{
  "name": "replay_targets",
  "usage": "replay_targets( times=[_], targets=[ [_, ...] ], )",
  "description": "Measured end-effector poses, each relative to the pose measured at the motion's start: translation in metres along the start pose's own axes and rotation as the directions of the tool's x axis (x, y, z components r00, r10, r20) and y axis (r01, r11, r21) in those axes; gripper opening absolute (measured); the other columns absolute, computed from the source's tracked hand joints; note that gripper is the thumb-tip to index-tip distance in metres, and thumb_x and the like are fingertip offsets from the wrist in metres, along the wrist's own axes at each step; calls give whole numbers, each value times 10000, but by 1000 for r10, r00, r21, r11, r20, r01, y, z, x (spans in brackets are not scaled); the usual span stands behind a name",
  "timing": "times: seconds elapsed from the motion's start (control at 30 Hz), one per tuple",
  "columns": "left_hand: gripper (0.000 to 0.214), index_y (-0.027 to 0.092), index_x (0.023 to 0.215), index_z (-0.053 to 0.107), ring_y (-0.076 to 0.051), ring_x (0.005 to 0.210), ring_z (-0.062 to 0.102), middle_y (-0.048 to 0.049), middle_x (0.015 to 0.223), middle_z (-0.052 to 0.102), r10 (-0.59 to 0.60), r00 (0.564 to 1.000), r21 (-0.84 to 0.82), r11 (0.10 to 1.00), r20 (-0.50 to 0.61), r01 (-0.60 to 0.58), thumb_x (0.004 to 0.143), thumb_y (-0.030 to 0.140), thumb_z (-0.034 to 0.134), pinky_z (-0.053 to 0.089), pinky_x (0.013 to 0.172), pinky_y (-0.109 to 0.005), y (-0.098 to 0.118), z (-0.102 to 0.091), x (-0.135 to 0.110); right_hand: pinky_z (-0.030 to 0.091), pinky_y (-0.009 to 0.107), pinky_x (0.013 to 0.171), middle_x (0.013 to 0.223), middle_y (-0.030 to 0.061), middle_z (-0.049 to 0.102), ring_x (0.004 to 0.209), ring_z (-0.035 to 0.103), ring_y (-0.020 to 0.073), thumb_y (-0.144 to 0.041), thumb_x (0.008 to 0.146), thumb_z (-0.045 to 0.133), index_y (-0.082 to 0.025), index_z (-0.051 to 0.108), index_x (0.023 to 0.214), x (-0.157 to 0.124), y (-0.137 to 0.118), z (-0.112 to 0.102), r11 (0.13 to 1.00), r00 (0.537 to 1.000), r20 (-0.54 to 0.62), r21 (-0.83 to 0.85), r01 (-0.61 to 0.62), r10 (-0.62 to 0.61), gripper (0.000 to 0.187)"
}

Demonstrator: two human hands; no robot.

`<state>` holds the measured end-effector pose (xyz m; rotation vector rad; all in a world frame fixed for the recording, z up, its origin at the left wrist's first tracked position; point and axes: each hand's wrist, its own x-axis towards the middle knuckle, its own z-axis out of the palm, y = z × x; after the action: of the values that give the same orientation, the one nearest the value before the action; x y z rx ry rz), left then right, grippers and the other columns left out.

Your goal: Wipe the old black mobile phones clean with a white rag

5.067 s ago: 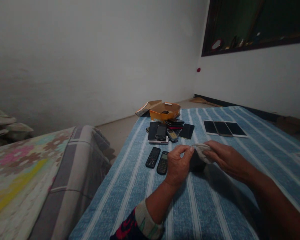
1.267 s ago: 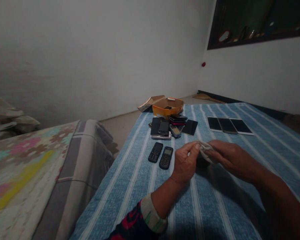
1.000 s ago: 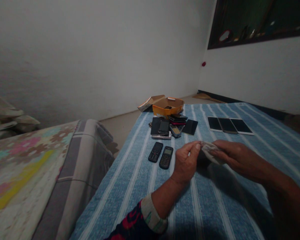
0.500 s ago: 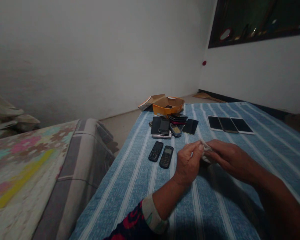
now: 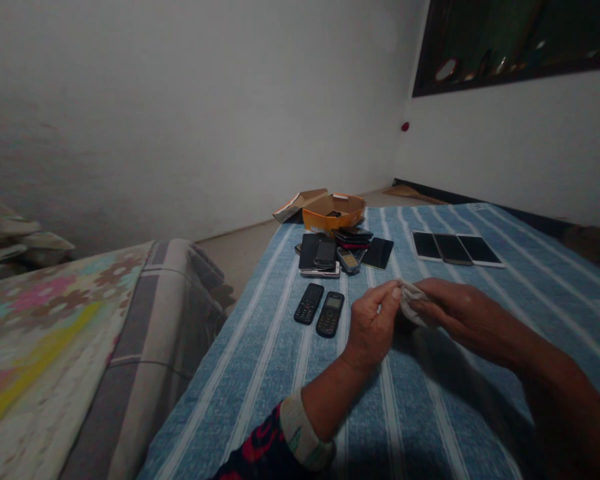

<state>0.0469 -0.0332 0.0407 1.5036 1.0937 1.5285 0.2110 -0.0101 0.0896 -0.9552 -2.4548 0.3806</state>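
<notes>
My left hand [image 5: 373, 327] is curled closed around a dark object that its fingers mostly hide. My right hand [image 5: 457, 310] presses a small pale cloth [image 5: 411, 299] against that object, fingers closed on the cloth. Both hands hover just above the blue striped cloth [image 5: 430, 400] covering the surface. Two black keypad phones [image 5: 320, 309] lie side by side just left of my left hand.
A pile of phones [image 5: 343, 252] lies beyond the hands, with an orange box [image 5: 333, 212] behind it. Three smartphones [image 5: 455, 248] lie in a row at the right. A floral mattress [image 5: 55, 333] lies at the left. White walls stand close behind.
My right hand with the cloth has shifted slightly back and forth against the object in my left hand. The view has drifted a little; the phones have not moved.
</notes>
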Motion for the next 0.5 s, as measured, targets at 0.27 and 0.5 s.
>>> replay_targets(
  times=[0.27,0.5],
  targets=[
    [286,160,967,733,-217,957,656,-61,960,736,36,999,31,999,6,-36,933,313,494,490,888,-317,-1,0,-1,409,260,615,781,26,600,683,567,158,-293,979,397,-221,516,846,3,0,12,997,997,-42,-34,70,-72,192],
    [282,167,986,737,-207,931,665,-62,962,748,54,998,61,997,-17,-53,933,303,496,497,884,-319,1,0,0,409,283,617,755,20,598,661,566,164,-396,986,355,-214,538,816,-1,4,-4,998,995,85,10,-56,55,309]
  ],
)
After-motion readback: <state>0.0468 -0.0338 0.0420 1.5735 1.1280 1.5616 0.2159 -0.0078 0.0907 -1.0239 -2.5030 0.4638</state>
